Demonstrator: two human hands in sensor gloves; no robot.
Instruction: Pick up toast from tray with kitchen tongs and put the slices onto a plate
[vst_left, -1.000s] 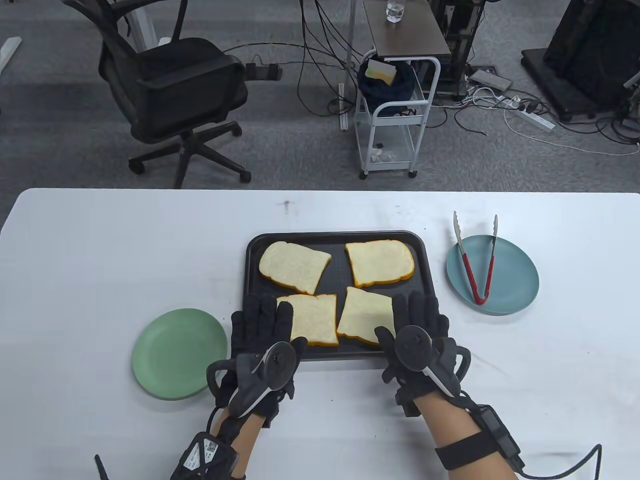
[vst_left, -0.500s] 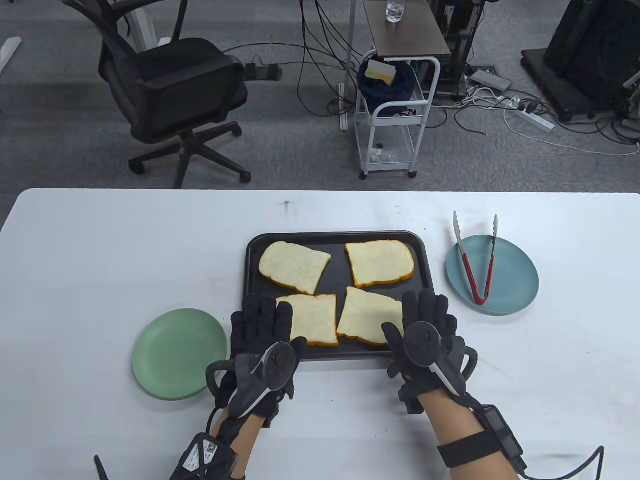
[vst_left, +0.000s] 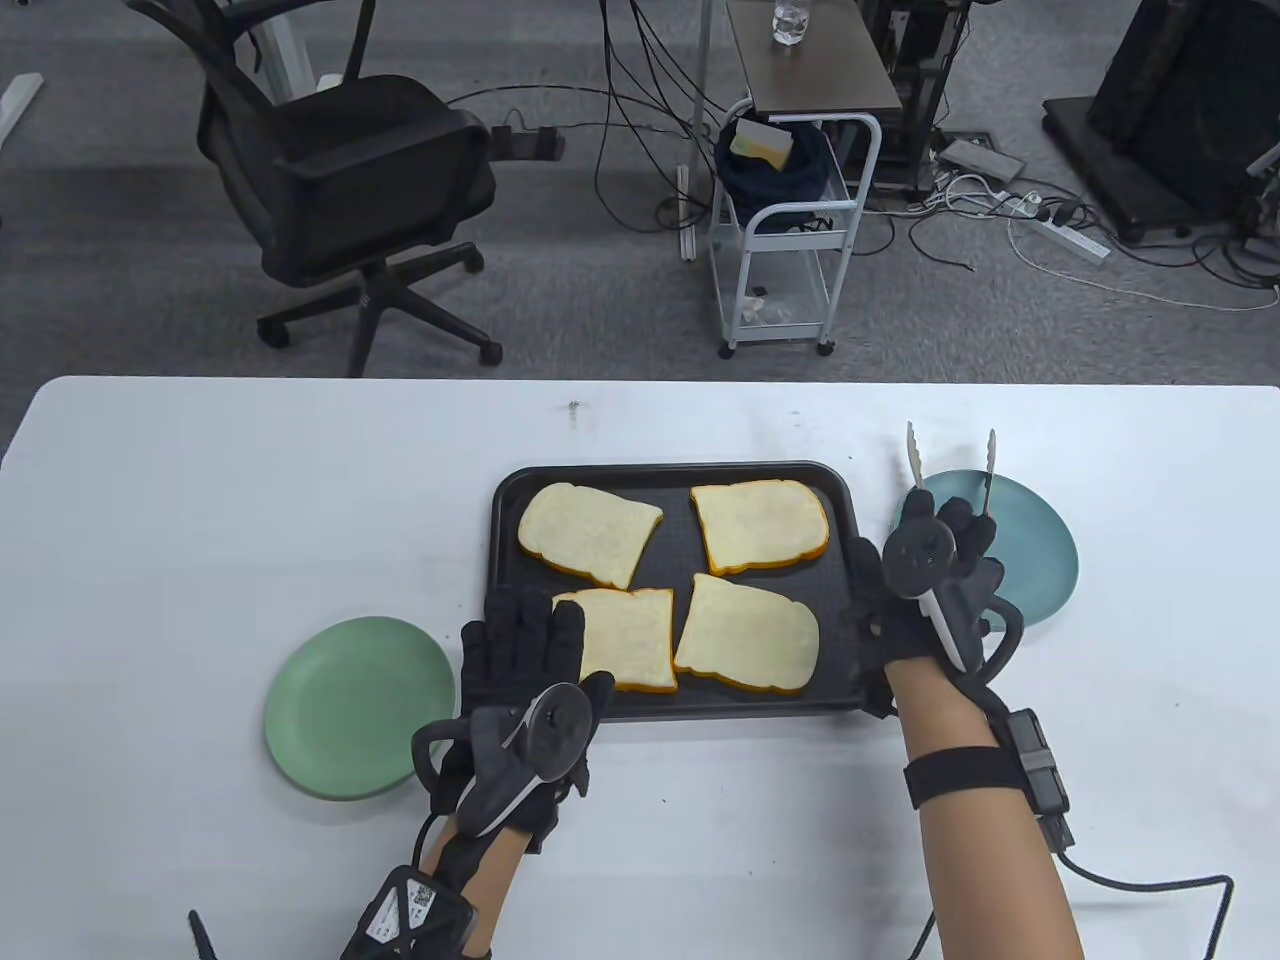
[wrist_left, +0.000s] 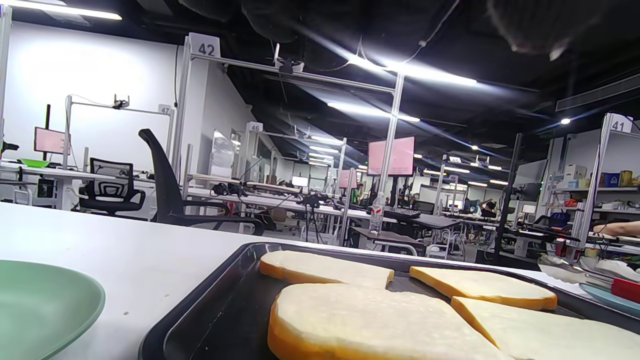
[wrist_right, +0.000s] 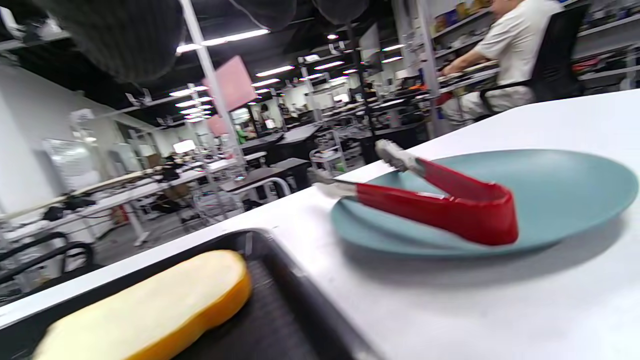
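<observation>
Right hand (vst_left: 935, 590) moved above tongs (wrist_right: 440, 202); wrist view shows them untouched.

Desk (vst_left: 250, 480): smooth white top, faintly scuffed, soft sheen. Tray (vst_left: 510, 500): dark, matt, finely ribbed floor in the right wrist view. Toast slices (vst_left: 590, 533): pale, finely grainy faces, smooth glossy orange crust edges, plastic-looking. Tongs (wrist_right: 440, 202): bare metal tips with toothed ends, red coating on the arms, smooth, slight gloss. Blue plate (wrist_right: 560, 190): matt, even glaze. Green plate (vst_left: 340, 710): same matt finish. Gloves on left hand (vst_left: 520, 665) and right hand (vst_left: 935, 590): black knit cloth; trackers hard black plastic.
</observation>
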